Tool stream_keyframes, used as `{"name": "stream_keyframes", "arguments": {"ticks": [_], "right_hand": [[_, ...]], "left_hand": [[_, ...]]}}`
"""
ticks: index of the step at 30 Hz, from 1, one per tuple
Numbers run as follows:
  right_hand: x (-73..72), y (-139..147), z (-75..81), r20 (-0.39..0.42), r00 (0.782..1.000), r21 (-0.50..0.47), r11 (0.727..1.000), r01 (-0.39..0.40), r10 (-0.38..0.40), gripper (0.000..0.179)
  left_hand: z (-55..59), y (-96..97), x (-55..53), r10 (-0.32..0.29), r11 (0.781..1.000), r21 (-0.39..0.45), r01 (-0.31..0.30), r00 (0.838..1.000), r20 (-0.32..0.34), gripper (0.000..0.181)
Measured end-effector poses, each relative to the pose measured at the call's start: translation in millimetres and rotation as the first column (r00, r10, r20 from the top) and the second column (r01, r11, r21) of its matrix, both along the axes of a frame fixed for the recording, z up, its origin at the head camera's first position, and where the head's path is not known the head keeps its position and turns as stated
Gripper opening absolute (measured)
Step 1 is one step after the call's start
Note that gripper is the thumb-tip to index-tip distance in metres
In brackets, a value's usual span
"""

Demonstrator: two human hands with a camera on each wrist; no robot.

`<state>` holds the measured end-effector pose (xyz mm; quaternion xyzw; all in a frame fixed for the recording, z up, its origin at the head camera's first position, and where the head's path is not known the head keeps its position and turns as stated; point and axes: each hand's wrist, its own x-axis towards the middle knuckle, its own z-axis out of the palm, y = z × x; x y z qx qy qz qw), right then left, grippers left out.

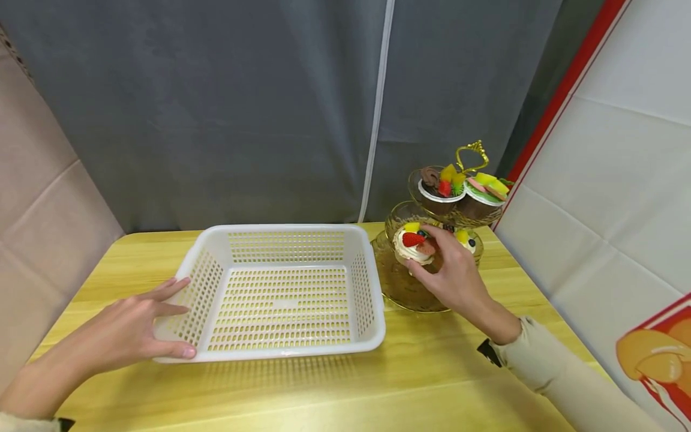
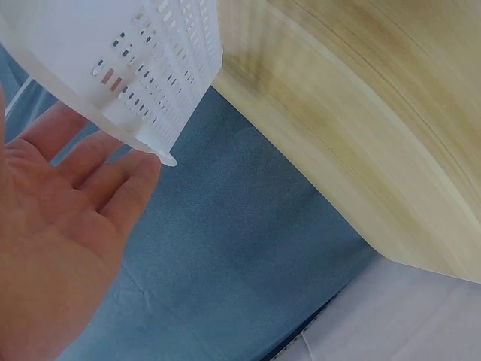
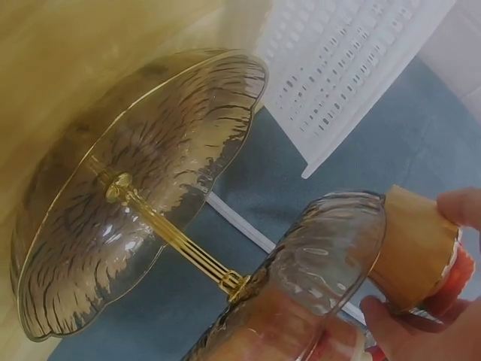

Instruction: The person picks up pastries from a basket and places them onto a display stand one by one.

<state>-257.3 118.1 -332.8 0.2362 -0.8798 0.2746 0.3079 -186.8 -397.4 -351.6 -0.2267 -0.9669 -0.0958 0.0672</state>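
In the head view my right hand (image 1: 453,270) pinches a cream cupcake (image 1: 412,243) topped with a strawberry and yellow fruit, at the left rim of the stand's middle tier. The right wrist view shows thumb and finger on opposite sides of its tan cup (image 3: 413,244), beside the glass plate (image 3: 338,233). My left hand (image 1: 126,330) rests at the left end of a white perforated basket (image 1: 286,351), fingers extended over its rim and thumb at the front corner. From the left wrist, the extended fingers (image 2: 131,192) touch the basket's rim.
The three-tier amber stand (image 1: 405,294) has a gold ring handle (image 1: 472,157). Two brown-cupped fruit desserts sit on its top tier, a chocolate one (image 1: 439,201) and a green one (image 1: 480,207). Another cream cupcake (image 1: 465,239) is behind my right hand. A grey curtain (image 1: 243,120) hangs behind the wooden table (image 1: 324,402).
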Motion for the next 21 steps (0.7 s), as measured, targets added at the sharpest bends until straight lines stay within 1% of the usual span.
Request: {"name": "stream_keyframes", "arguments": {"ticks": [6,15,21], "right_hand": [[0.2,-1,-2.7,-0.016,0.999,-0.007,0.999,0.034,-0.034,0.065],[0.1,-2,-5.7,-0.049,0.996,0.000,0.997,0.074,-0.074,0.067],[0.0,-3,-10.7,-0.034,0.996,0.029,0.996,0.079,-0.078,0.068]], "left_hand": [[-0.7,-0.1,0.2,0.004,1.000,-0.004,-0.004,1.000,-0.008,0.082],[-1.5,-0.4,-0.2,-0.007,1.000,0.000,0.007,1.000,-0.027,0.081],[-1.5,-0.2,-0.2,-0.002,1.000,0.001,0.002,1.000,-0.020,0.081]]}}
